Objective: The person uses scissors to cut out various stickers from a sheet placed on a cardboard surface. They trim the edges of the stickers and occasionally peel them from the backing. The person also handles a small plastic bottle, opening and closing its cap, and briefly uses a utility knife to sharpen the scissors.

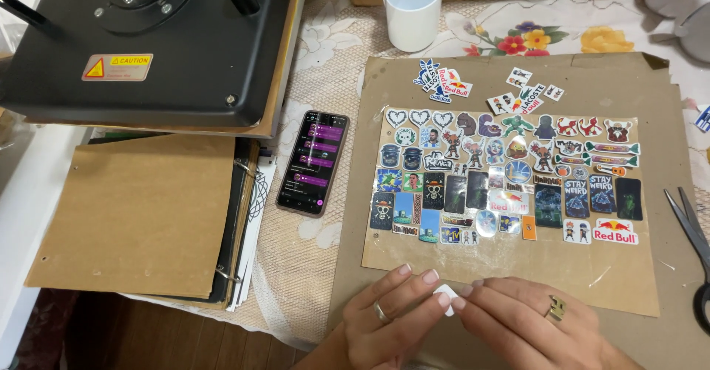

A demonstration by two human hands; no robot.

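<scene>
Left hand [388,318]: lay low on the brown cardboard sheet [414,348], fingers bent, thumb and forefinger pinched on the small white sticker piece [447,294]; ring on one finger.
Right hand [521,318]: met the left one at the same white piece, fingertips closed on its other edge; gold ring worn.
White piece: held between both hands, just below the lower edge of the clear film [510,255], at the near side of the desk.
Doing it well, as judged: better to grip only the very corner with the nails, pull slowly and flat, keep the piece from bending.
Sticker sheet: many small colourful stickers [510,185] in rows under the film, close above the hands.
Loose stickers [444,82]: two little groups near the top of the cardboard.
Around: scissors [691,233] at the right edge, phone [313,163] with lit screen on the left, white mug [412,8] behind, black heat press [148,41] and a binder [140,215] far left.
In the way: film edge lay very near the fingertips; scissors well apart.
</scene>
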